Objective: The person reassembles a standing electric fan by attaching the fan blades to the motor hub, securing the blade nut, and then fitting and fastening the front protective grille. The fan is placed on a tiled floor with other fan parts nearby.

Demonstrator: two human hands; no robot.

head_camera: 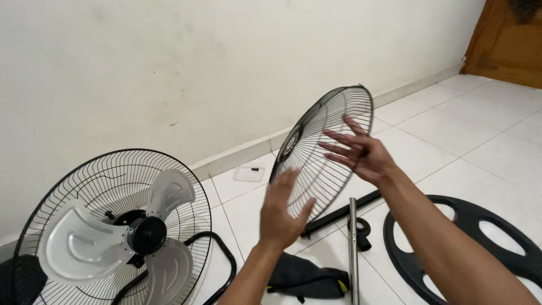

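Two spread hands steady a black wire grille upright above the floor: left hand flat against its near lower face, right hand open-fingered on the right side. Even palm pressure, fingers clear of the wires, seems wisest. Largest nearby: fan at left, base at right, pole, dark cloth, small tray by the wall.

Round base cut off (perhaps half)
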